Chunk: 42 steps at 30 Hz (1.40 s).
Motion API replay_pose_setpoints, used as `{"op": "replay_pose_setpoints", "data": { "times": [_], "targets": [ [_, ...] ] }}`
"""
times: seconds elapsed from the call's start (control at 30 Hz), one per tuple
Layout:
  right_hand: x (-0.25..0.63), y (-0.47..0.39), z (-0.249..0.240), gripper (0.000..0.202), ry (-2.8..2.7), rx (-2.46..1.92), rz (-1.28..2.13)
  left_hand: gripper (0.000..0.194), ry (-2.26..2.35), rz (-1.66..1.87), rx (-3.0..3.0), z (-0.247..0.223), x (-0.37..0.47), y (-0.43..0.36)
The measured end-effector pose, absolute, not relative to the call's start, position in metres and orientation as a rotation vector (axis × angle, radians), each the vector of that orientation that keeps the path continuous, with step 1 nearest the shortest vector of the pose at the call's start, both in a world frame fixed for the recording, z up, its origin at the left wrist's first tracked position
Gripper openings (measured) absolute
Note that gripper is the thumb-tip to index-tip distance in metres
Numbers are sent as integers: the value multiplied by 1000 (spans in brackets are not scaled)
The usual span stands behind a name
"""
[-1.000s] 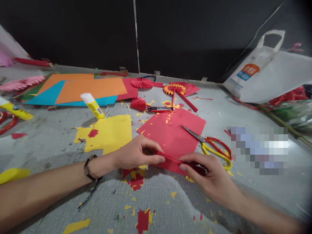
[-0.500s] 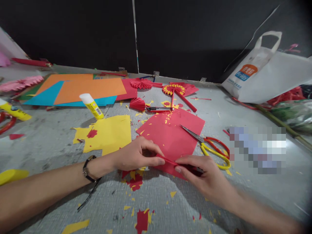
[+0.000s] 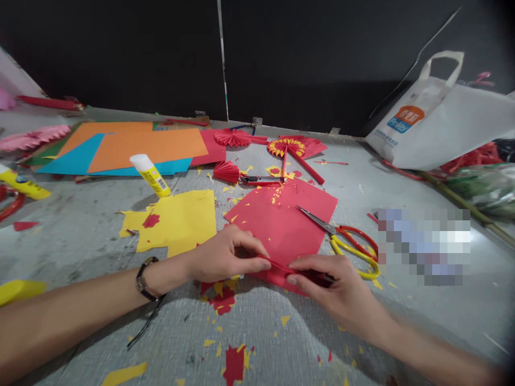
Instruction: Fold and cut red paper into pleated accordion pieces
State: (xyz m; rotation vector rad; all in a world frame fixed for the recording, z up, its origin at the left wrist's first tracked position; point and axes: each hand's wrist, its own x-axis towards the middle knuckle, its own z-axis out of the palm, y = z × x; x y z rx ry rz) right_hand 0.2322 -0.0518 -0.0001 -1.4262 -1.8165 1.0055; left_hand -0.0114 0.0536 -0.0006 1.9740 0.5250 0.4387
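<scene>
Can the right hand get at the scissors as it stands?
Probably yes: the scissors lie just beyond the right hand, with nothing visible on top of them. But its fingers pinch the folded red paper, so they'd likely need to let go first.

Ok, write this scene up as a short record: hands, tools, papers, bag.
Left hand: pinches a narrow red paper strip
Right hand: pinches the same strip
Scissors: red and yellow handles, blades over the red sheet
Utility knife: at the red sheet's far edge
Glue stick: white cap, by the yellow sheet
Yellow sheet: red flower-shaped piece on top
Bag: white, at right
</scene>
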Motion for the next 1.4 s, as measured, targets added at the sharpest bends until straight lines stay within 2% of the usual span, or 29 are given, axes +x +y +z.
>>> {"op": "replay_pose_setpoints", "data": {
  "times": [0.2, 0.33, 0.47, 0.83, 1.1, 1.4],
  "targets": [
    [232, -53, 4, 20, -1850, -1432, 1007, 22, 482, 459, 2002, -1, -11, 52],
    [231, -54, 5, 21, -1890, -1418, 1014, 14, 462, 433, 2052, 1, -9, 50],
    [228, -55, 2, 23, -1899, -1389, 1018, 13, 397, 387, 2116, 0, -7, 48],
    [240, -49, 5, 18, -1702, -1516, 1095, 46, 378, 516, 1963, 10, -9, 49],
    [242, -48, 5, 18, -1708, -1475, 1127, 41, 376, 549, 1935, 5, -10, 51],
    [253, -47, 8, 28, -1754, -1440, 1092, 38, 481, 588, 1877, 4, -15, 52]
  ]
}}
